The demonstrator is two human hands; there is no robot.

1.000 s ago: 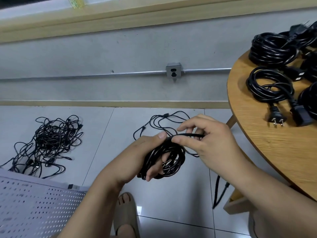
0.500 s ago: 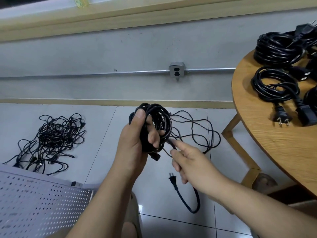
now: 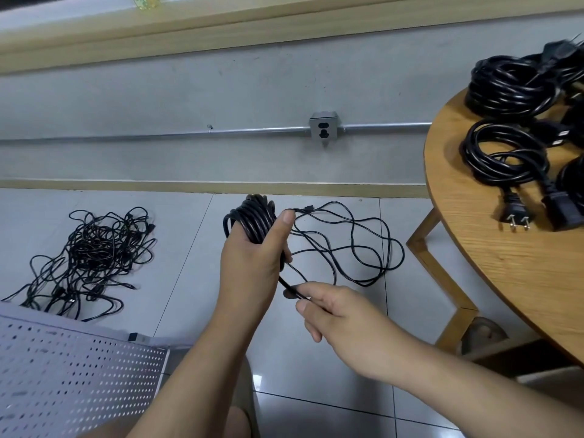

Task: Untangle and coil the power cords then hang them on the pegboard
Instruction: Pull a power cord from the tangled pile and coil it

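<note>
- Since half a second back, right hand (image 3: 341, 314) drops lower and pulls the cord's loose end taut; coil turns more edge-on.
- Round wooden table (image 3: 505, 273) at right carries finished coiled cords (image 3: 505, 156).
- White pegboard (image 3: 72, 374) lies lower left.
- Tangled cord pile (image 3: 91, 257) on floor tiles, left.
- Loose cord (image 3: 347, 241) on floor behind hands.
- Left hand (image 3: 252, 257) closed around coil (image 3: 252, 219), thumb up.
- Right hand fingers pinch cord end.

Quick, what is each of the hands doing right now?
Left hand: closed around the coiled cord.
Right hand: pinching that cord's loose tail.
</note>
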